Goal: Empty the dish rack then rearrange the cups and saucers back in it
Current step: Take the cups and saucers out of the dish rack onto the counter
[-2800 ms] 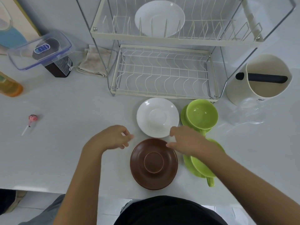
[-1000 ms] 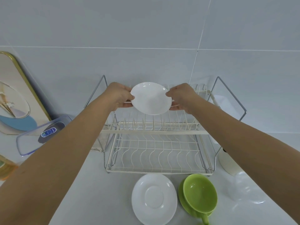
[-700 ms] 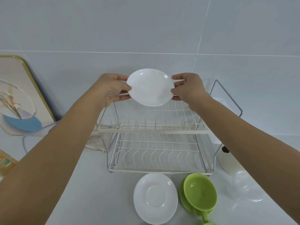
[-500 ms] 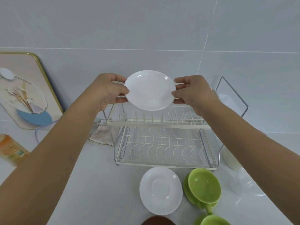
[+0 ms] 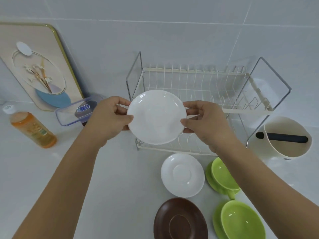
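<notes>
A small white plate (image 5: 156, 117) hangs in the air in front of the two-tier wire dish rack (image 5: 203, 94). My left hand (image 5: 110, 119) grips its left rim and my right hand (image 5: 203, 121) grips its right rim. No dishes show in either tier of the rack. On the counter in front of the rack lie a white saucer (image 5: 183, 175), a brown saucer (image 5: 180, 219), and two green cups on green saucers, one near the rack (image 5: 222, 175) and one nearer me (image 5: 241, 221).
A cream container with a black bar (image 5: 288, 137) stands right of the rack. To the left are a clear plastic box (image 5: 77, 111), an orange bottle (image 5: 32, 130) and a framed picture (image 5: 39, 69) leaning on the tiled wall.
Both hands lifted the white plate out of the rack's top tier and brought it down and toward me, in front of the rack. The camera view has tilted down.
</notes>
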